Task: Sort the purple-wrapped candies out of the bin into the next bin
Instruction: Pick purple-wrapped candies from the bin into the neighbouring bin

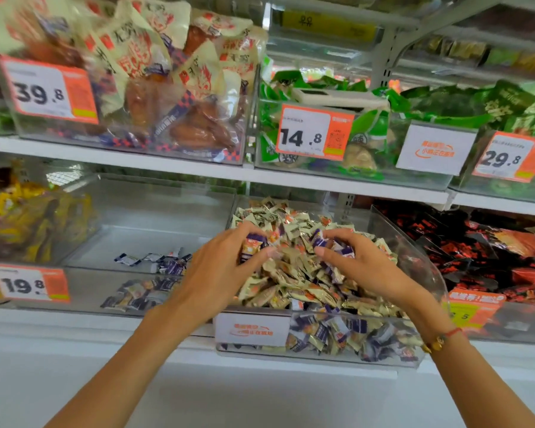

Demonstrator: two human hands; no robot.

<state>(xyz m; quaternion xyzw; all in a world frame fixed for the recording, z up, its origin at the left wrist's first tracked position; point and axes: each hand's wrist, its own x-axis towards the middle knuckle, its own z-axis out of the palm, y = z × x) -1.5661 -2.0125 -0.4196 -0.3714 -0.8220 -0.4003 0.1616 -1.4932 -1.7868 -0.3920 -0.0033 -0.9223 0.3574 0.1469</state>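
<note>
Two hands are working in the clear bin (408,251) that is sitting in the middle of the lower shelf (74,322). This bin is holding a big heap of small candies, most of them in gold wrappers (291,291) and some in purple wrappers mixed among them. The left hand (217,273) is reaching over the left wall of the bin, and its curled fingers are gripping a few purple-wrapped candies (252,244) at the top of the heap. The right hand (362,264) is lying on the heap a little to the right, with the fingers bent around more purple-wrapped candies (331,245). The two hands are near each other but are not touching. A red cord bracelet (442,339) with gold beads is sitting on the right wrist.

The next bin (155,211), just to the left, is also clear, and a small group of purple candies (158,261) is lying on its floor near the front. An orange price tag (30,284) reading 19.8 is hanging on the front of it, at the left. More purple candies are showing through the front wall of the middle bin, beside a white label (252,330).

Further right, a bin with red and black packets (476,242) is standing. On the upper shelf, bins with cream snack packs (142,57) and green packets (476,103) are carrying price tags.
</note>
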